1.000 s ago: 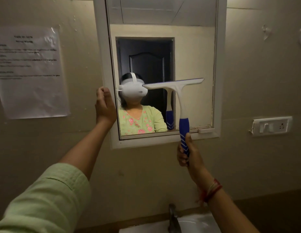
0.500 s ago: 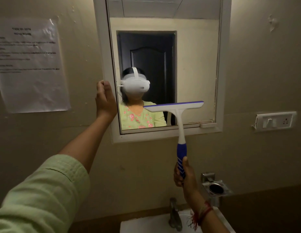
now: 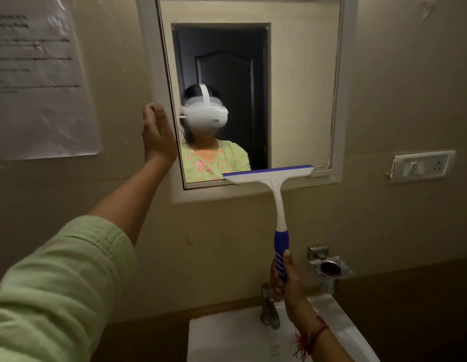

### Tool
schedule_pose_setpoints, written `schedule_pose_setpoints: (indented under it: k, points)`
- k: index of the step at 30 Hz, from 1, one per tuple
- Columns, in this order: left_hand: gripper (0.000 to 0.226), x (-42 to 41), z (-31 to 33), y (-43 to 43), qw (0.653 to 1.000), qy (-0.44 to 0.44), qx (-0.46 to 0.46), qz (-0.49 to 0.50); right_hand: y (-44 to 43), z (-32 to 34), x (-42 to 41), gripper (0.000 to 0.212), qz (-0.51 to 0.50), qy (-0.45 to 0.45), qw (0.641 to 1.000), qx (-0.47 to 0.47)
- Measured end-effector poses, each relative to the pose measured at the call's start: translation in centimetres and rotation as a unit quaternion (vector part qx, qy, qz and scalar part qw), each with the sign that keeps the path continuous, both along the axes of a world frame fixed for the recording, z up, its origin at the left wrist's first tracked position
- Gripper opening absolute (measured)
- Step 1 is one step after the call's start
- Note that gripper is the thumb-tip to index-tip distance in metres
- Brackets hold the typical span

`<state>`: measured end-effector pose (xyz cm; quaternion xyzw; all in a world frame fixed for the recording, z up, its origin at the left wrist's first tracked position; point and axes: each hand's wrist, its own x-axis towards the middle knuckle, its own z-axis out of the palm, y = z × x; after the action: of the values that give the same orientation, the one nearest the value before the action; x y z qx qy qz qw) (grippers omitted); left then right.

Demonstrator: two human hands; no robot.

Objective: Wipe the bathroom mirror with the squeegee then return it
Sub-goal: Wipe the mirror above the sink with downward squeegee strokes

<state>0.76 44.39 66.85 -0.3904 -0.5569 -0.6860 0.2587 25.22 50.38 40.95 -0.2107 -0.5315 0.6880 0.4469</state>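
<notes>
The white-framed bathroom mirror (image 3: 300, 87) hangs on the beige wall ahead. A squeegee (image 3: 275, 189) with a white head, blue blade strip and blue-and-white handle stands upright, its blade lying across the mirror's bottom right edge. My right hand (image 3: 285, 276) is shut on the blue handle, low above the tap. My left hand (image 3: 158, 134) grips the mirror frame's left side, with the fingers curled over the frame edge. The mirror reflects a person in a green top wearing a white headset, and a dark door behind.
A white sink (image 3: 240, 338) with a metal tap (image 3: 269, 307) sits below. A metal wall holder (image 3: 329, 267) juts out to the right of my right hand. A switch plate (image 3: 422, 167) is on the right wall, a paper notice (image 3: 41, 82) on the left.
The squeegee has slid down the glass from mid-mirror to the bottom edge, my right hand dropping with it. My left hand stays on the frame. The view has tilted downward.
</notes>
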Motion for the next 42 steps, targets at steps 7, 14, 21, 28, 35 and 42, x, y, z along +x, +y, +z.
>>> schedule_pose_setpoints:
  k: [7,14,21,28,35,42]
  points:
    - [0.023,0.4,0.0,-0.3,1.0,-0.007,-0.002,0.0,-1.4,1.4,0.8,0.054,-0.019,0.004,1.0,-0.011]
    - [0.034,0.8,0.0,-0.5,1.0,-0.007,0.008,-0.011,-0.3,8.4,1.6,0.065,-0.018,0.095,0.992,0.079]
    - [0.04,0.3,-0.1,-0.3,1.0,0.008,0.017,-0.014,2.0,19.9,2.8,0.053,0.019,0.135,0.981,0.138]
    - [0.04,-0.1,-0.3,-0.1,0.999,0.034,0.02,0.002,2.4,29.8,2.7,0.08,0.092,0.159,0.972,0.146]
    - [0.037,-0.1,-0.2,-0.1,0.999,0.038,0.021,0.006,3.2,34.5,1.9,0.08,0.122,0.163,0.97,0.13]
    - [0.034,0.0,-0.2,-0.2,0.999,0.036,0.026,0.013,3.6,36.9,1.9,0.078,0.107,0.194,0.968,0.115]
